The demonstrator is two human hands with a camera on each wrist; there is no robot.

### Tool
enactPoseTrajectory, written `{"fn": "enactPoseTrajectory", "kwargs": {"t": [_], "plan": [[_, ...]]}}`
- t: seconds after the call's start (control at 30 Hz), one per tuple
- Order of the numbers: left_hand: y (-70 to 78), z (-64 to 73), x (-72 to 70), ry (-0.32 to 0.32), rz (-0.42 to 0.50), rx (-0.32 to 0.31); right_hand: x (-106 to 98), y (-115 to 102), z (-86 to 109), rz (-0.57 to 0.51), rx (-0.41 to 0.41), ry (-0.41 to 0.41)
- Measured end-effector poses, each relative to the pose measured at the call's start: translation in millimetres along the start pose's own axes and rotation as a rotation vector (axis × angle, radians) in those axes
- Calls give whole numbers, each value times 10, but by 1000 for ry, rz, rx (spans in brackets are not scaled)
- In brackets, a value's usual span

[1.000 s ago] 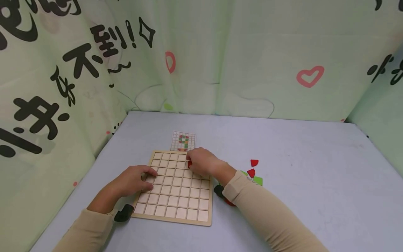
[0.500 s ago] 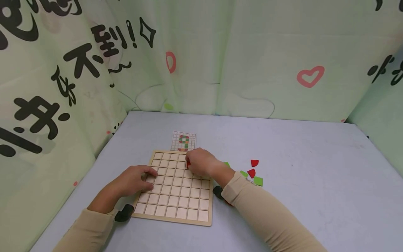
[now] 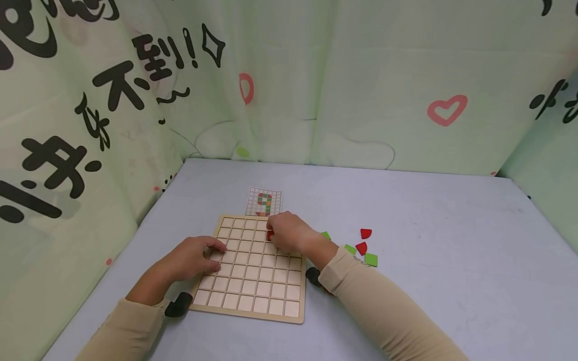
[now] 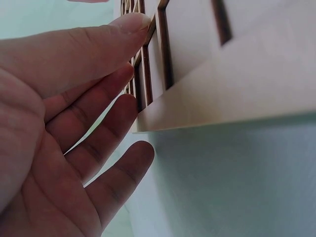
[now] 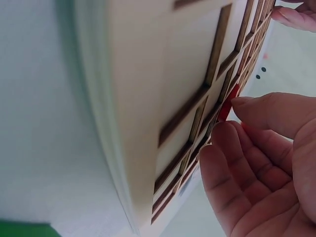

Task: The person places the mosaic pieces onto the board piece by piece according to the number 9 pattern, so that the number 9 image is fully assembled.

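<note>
- The right hand (image 3: pixel 291 231) pinches a small red piece (image 5: pixel 228 102), thumb and fingertips drawn into a narrow gap around it.
- That red piece is at the far part of the wooden grid board (image 3: pixel 256 260), right of its middle (whether it sits fully inside a cell, I cannot tell).
- The left hand (image 3: pixel 194 258) rests at the board's left edge, thumb and forefinger held wide apart above the outer cells, the other fingers loosely spread; it holds nothing.
- Just beyond the board's far edge lies a pattern card (image 3: pixel 264 201), its printed grid bearing a figure in red, green and orange.
- Right of the board, near the right forearm, lie two loose red quarter-round pieces (image 3: pixel 366 233) and some green tiles (image 3: pixel 371 259), one plainly square.
- All this is on a pale table (image 3: pixel 429 250), with a light green curtain (image 3: pixel 361 65) behind, printed with black characters and pink hearts.
</note>
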State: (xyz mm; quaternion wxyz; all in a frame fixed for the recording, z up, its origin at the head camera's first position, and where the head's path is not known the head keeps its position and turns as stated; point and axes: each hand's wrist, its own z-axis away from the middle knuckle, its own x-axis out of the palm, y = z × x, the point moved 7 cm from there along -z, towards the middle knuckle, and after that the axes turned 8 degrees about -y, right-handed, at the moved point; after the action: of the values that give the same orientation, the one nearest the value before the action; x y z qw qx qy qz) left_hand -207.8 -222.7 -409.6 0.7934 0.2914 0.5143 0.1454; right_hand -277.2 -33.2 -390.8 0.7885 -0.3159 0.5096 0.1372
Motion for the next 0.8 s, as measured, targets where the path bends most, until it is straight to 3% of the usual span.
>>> {"fn": "enactPoseTrajectory", "kwargs": {"t": [0.8], "plan": [[-7, 3, 4, -6, 3, -21, 9, -1, 17, -42, -22, -12]]}}
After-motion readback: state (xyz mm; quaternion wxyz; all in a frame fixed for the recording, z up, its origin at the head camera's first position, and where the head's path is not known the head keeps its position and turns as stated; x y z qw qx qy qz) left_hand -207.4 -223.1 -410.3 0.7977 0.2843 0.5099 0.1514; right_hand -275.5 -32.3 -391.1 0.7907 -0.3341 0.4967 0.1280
